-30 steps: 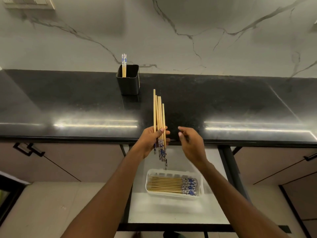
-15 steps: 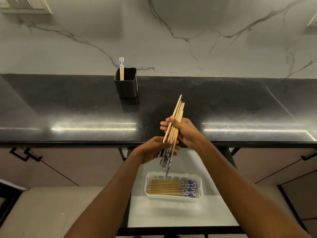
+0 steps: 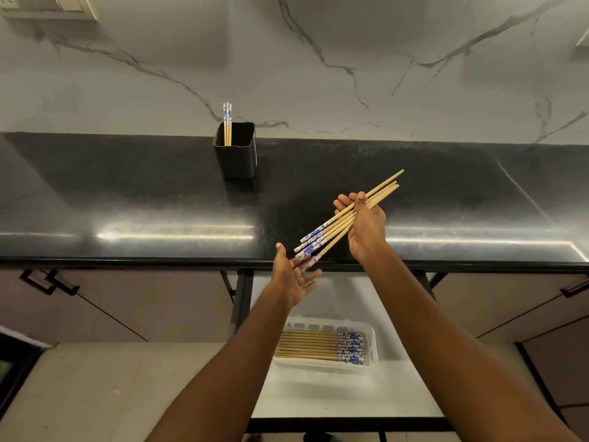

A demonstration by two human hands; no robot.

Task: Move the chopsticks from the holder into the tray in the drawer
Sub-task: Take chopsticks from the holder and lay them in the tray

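Over the black surface (image 3: 127,193), the right hand (image 3: 363,228) is gripping a bunch of chopsticks (image 3: 344,221), thin, light, stiff and slippery, near their middle. At 7 o'clock from it, the left hand (image 3: 291,279) is waiting open under their blue ends; the tray (image 3: 373,346) is lying below.

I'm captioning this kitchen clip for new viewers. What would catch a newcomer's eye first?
The fan of chopsticks gripped in the right hand over the black counter, with the open left hand just below their blue patterned ends. Then the black holder at the wall, a few still standing in it, and the white tray below.
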